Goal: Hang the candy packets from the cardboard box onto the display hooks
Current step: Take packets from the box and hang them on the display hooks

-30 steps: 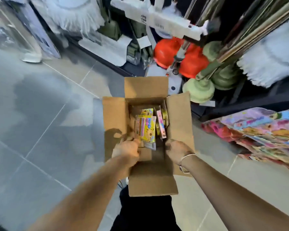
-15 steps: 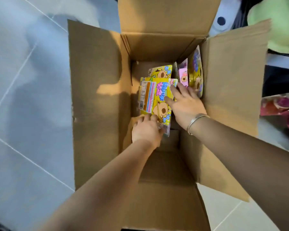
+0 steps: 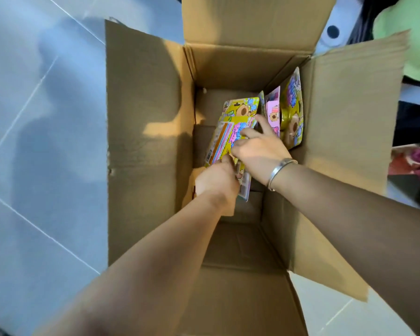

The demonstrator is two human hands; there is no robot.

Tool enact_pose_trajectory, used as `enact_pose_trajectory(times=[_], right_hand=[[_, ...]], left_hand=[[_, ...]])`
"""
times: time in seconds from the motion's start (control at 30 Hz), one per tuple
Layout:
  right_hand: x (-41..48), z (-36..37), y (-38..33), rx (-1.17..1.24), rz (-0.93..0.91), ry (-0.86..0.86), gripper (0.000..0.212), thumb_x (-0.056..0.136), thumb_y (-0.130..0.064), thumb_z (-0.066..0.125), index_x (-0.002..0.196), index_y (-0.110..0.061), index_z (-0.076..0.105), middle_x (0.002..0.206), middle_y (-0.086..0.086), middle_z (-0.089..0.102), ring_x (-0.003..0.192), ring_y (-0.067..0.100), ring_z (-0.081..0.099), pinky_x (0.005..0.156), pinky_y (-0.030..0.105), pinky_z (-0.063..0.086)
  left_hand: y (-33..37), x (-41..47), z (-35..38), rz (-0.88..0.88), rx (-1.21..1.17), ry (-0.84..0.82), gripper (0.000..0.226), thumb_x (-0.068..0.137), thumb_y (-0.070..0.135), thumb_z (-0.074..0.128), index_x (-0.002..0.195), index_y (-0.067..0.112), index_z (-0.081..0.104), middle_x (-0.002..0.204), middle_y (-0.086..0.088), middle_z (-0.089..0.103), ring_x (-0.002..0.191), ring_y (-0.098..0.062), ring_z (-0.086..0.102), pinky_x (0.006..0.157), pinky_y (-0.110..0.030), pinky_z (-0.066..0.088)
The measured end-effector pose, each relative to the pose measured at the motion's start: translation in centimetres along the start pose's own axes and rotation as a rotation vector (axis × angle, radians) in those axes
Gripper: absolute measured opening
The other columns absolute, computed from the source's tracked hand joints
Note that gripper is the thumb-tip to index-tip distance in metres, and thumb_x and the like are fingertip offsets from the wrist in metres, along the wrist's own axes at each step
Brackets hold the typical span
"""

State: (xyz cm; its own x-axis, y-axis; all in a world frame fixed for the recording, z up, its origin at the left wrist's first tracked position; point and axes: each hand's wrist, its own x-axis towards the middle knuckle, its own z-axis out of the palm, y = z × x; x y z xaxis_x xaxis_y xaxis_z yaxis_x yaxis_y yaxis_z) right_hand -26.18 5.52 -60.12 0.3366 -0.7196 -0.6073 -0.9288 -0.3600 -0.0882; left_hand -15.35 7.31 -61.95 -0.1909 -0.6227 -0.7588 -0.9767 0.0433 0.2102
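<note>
An open cardboard box point(image 3: 146, 146) fills the view, its four flaps spread out. Inside, a stack of yellow candy packets point(image 3: 230, 132) stands tilted near the middle. My left hand point(image 3: 216, 180) grips the stack's lower edge. My right hand point(image 3: 260, 151), with a silver bangle on the wrist, lies over the front of the stack, fingers curled on the packets. More packets, one pink point(image 3: 273, 110) and one yellow point(image 3: 295, 110), lean against the box's right wall. No display hooks are in view.
Grey floor tiles point(image 3: 41, 141) lie to the left of the box. At the top right are a light green object point(image 3: 407, 42) and a white item with a dark dot point(image 3: 331, 32). Pink packaging point(image 3: 415, 163) shows at the right edge.
The view has closed in on the box. My right hand has shifted left from the packets by the wall onto the front of the yellow stack, which my left hand still holds.
</note>
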Motion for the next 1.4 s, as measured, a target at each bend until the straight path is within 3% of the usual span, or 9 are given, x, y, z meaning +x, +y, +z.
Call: enact_pose_trajectory(times=[0.17, 0.33, 0.5, 0.63, 0.77, 0.97, 1.13, 1.27, 1.4], right_hand=[[-4.0, -6.0, -2.1, 0.134, 0.066, 0.0, 0.032, 0.085, -0.008, 0.046, 0.111, -0.02, 0.06, 0.113, 0.003, 0.065, 0.121, 0.024, 0.05, 0.116, 0.042, 0.012], [-9.8, -13.2, -1.9, 0.656, 0.268, -0.106, 0.023, 0.09, -0.015, 0.052, 0.106, -0.017, 0.068, 0.111, 0.008, 0.067, 0.105, 0.027, 0.058, 0.088, 0.029, 0.044], [-20.1, -23.8, -1.4, 1.049, 0.383, -0.113, 0.02, 0.087, -0.002, 0.057, 0.105, 0.0, 0.067, 0.069, -0.001, 0.057, 0.059, 0.006, 0.051, 0.048, 0.005, 0.036], [-28.5, -30.7, -1.4, 1.205, 0.498, -0.008, 0.019, 0.085, 0.008, 0.053, 0.075, -0.004, 0.063, 0.053, 0.0, 0.05, 0.028, -0.002, 0.042, 0.039, 0.012, 0.036], [-36.9, -37.8, -0.9, 1.107, 0.547, 0.164, 0.025, 0.082, 0.001, 0.057, 0.063, -0.015, 0.058, 0.039, -0.009, 0.051, 0.03, -0.006, 0.045, 0.048, 0.022, 0.038], [-48.9, -46.7, -1.6, 0.953, 0.606, 0.416, 0.031, 0.083, -0.005, 0.058, 0.057, -0.022, 0.054, 0.036, -0.011, 0.048, 0.032, -0.003, 0.045, 0.04, 0.009, 0.034], [-59.4, -50.8, -2.2, 0.969, 0.722, 0.617, 0.034, 0.085, -0.004, 0.057, 0.057, -0.021, 0.053, 0.03, -0.013, 0.048, 0.029, -0.004, 0.044, 0.036, 0.007, 0.032], [-66.7, -52.7, -2.0, 0.882, 0.826, 0.766, 0.022, 0.084, -0.009, 0.062, 0.066, -0.021, 0.059, 0.037, -0.016, 0.052, 0.038, -0.01, 0.048, 0.042, 0.004, 0.034], [-73.5, -53.8, -1.4, 0.846, 0.869, 0.877, 0.026, 0.086, -0.014, 0.063, 0.064, -0.028, 0.056, 0.057, -0.014, 0.058, 0.053, -0.008, 0.051, 0.059, 0.007, 0.039]], left_hand=[[-0.4, -6.4, -6.3, 0.079, 0.097, -0.034, 0.034, 0.095, 0.018, 0.038, 0.129, 0.018, 0.045, 0.116, -0.009, 0.063, 0.107, -0.031, 0.06, 0.082, -0.036, 0.048], [0.6, -12.1, -15.0, 0.233, 0.163, -0.205, 0.025, 0.095, 0.022, 0.045, 0.117, 0.016, 0.056, 0.12, -0.008, 0.061, 0.112, -0.027, 0.057, 0.085, -0.032, 0.045], [5.5, -20.7, -26.0, 0.401, 0.285, -0.399, 0.024, 0.097, 0.013, 0.045, 0.112, 0.001, 0.059, 0.108, -0.016, 0.062, 0.095, -0.026, 0.059, 0.068, -0.028, 0.044], [9.0, -27.5, -33.7, 0.498, 0.19, -0.372, 0.015, 0.089, 0.015, 0.061, 0.102, 0.007, 0.066, 0.078, -0.006, 0.055, 0.067, -0.011, 0.044, 0.042, -0.011, 0.029], [13.5, -34.8, -40.6, 0.671, 0.216, -0.305, 0.028, 0.083, 0.021, 0.07, 0.099, -0.002, 0.066, 0.083, -0.015, 0.055, 0.074, -0.021, 0.051, 0.054, -0.026, 0.034], [21.5, -44.9, -47.0, 0.924, 0.314, -0.214, 0.008, 0.08, 0.018, 0.073, 0.073, 0.016, 0.069, 0.065, 0.004, 0.056, 0.061, -0.01, 0.049, 0.066, -0.029, 0.045], [28.3, -53.6, -49.4, 1.151, 0.379, -0.106, 0.002, 0.081, 0.014, 0.069, 0.082, 0.016, 0.07, 0.065, 0.006, 0.059, 0.06, -0.004, 0.049, 0.063, -0.022, 0.041], [32.5, -59.1, -49.9, 1.276, 0.323, -0.086, 0.01, 0.086, 0.009, 0.063, 0.092, 0.004, 0.069, 0.065, 0.009, 0.059, 0.057, 0.003, 0.048, 0.059, -0.016, 0.041], [36.6, -64.7, -50.3, 1.388, 0.325, -0.026, 0.008, 0.089, 0.017, 0.06, 0.082, 0.017, 0.064, 0.078, 0.001, 0.063, 0.072, -0.008, 0.053, 0.069, -0.022, 0.044]])
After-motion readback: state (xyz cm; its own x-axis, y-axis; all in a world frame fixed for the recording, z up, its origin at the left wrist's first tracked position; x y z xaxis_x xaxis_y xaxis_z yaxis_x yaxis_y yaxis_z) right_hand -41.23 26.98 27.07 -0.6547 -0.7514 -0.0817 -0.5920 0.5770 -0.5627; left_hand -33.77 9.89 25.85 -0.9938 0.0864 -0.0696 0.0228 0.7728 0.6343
